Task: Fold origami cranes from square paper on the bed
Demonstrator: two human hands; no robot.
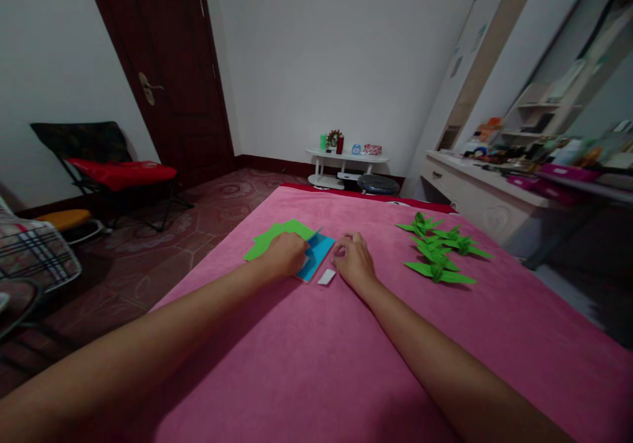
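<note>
Stretching under both forearms, a pink cloth [277,364] bears everything at hand. On its right side sits a cluster of green folded paper figures [437,270], well apart from the fingers. Green sheets [277,233] lie to the left, partly behind the left hand [285,254]. That hand is bunched, its fingers grasping the raised edge of the blue paper [320,255], which lies between the two hands. The right hand [353,258], thumb and fingers loosely curved around nothing visible, rests just beside the paper's right edge. Smallest, a white piece [327,277] lies near the right fingertips, on the near side.
</note>
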